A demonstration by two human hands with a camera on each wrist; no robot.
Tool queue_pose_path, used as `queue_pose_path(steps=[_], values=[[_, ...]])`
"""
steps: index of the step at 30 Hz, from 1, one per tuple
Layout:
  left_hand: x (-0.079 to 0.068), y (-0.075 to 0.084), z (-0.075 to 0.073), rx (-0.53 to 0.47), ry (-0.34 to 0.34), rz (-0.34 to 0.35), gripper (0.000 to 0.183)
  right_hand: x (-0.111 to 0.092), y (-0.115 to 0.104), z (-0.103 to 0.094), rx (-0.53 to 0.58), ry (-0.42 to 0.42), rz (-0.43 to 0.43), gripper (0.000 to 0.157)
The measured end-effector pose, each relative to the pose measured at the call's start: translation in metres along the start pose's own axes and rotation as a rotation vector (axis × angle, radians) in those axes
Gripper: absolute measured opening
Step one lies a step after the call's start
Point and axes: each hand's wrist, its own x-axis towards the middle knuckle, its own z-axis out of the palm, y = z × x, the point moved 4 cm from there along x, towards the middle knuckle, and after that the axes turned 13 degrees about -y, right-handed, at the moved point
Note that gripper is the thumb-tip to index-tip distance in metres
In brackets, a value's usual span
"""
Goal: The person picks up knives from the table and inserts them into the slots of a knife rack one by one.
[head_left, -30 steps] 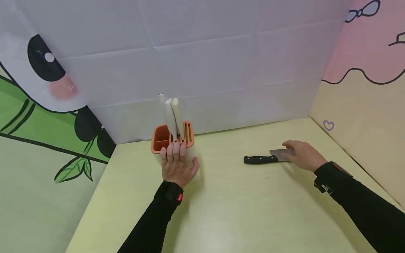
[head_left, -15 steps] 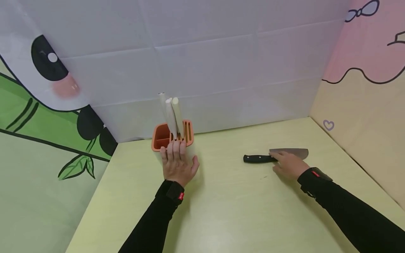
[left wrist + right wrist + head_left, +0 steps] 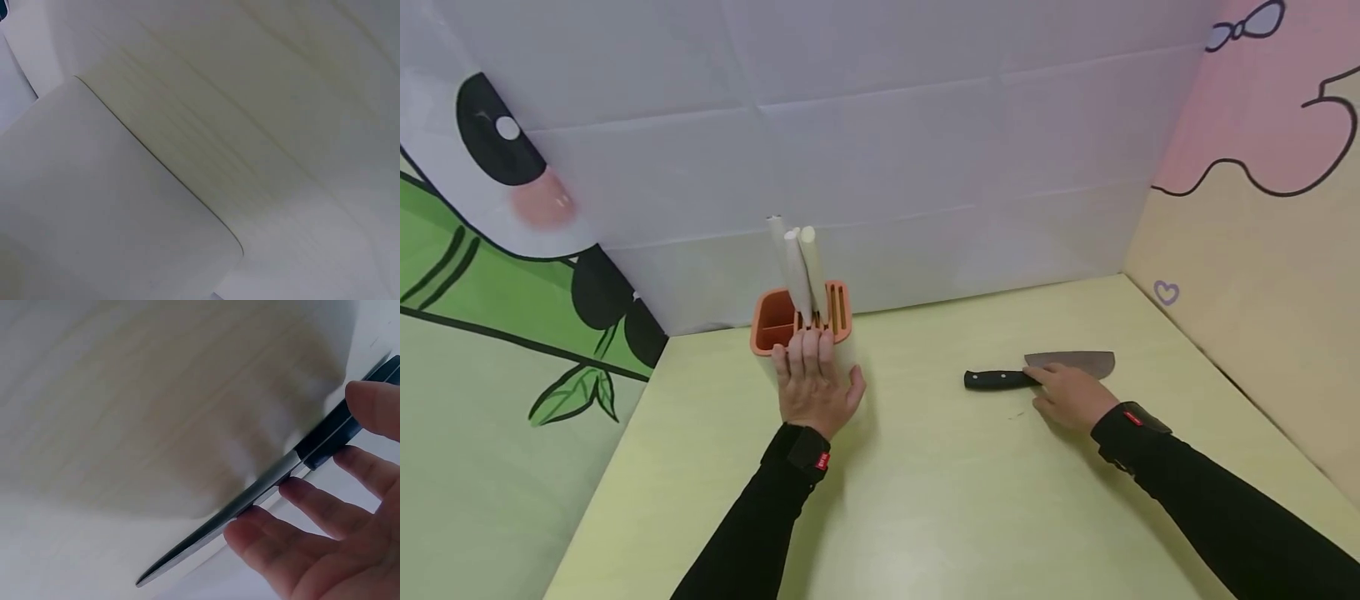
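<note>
A kitchen knife (image 3: 997, 381) with a black riveted handle and a broad steel blade lies on the table, handle toward the left. My right hand (image 3: 1075, 396) pinches it where handle meets blade. In the right wrist view, the thumb (image 3: 378, 403) lies along the handle and the fingertips (image 3: 250, 522) touch the underside of the knife. My left hand (image 3: 816, 383) rests against the front of a white knife holder (image 3: 847, 354) with an orange slotted top, fingers fairly straight up to its rim. White handles stand upright in the holder.
The pale yellow table (image 3: 925, 500) meets a white wall sheet (image 3: 925, 167) behind the holder and a patterned sheet (image 3: 1247, 275) at the right. In the left wrist view, a pale surface (image 3: 112, 187) with a dark curved edge fills much of the picture; no hand shows there.
My right hand has come left from above the blade and taken hold of the knife near its handle. My left hand has stayed on the holder.
</note>
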Motion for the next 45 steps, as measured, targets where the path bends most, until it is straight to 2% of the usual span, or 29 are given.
queue_pose_path(steps=[10, 14, 18, 22, 27, 37, 45], values=[[-0.001, 0.0, -0.002, -0.018, -0.01, 0.001, 0.067, -0.001, -0.026, 0.005, -0.153, 0.004, -0.046, 0.051], [-0.001, -0.001, -0.003, -0.021, -0.02, -0.002, 0.068, 0.002, -0.037, 0.003, -0.182, -0.011, -0.054, 0.049], [-0.003, -0.002, -0.002, -0.023, -0.03, -0.007, 0.068, 0.008, -0.046, 0.004, -0.219, -0.028, -0.055, 0.047], [-0.003, -0.003, -0.002, -0.04, -0.024, -0.019, 0.068, 0.017, -0.051, 0.005, -0.24, -0.006, -0.088, 0.046], [-0.001, -0.002, -0.003, -0.072, -0.019, -0.031, 0.065, 0.026, -0.053, 0.007, -0.257, 0.002, -0.102, 0.038], [0.001, 0.0, -0.003, -0.089, -0.04, -0.027, 0.062, 0.036, -0.051, 0.01, -0.306, -0.089, -0.069, 0.033], [0.002, 0.002, -0.007, -0.106, -0.024, -0.055, 0.057, 0.039, -0.047, 0.009, -0.34, -0.068, -0.108, 0.032]])
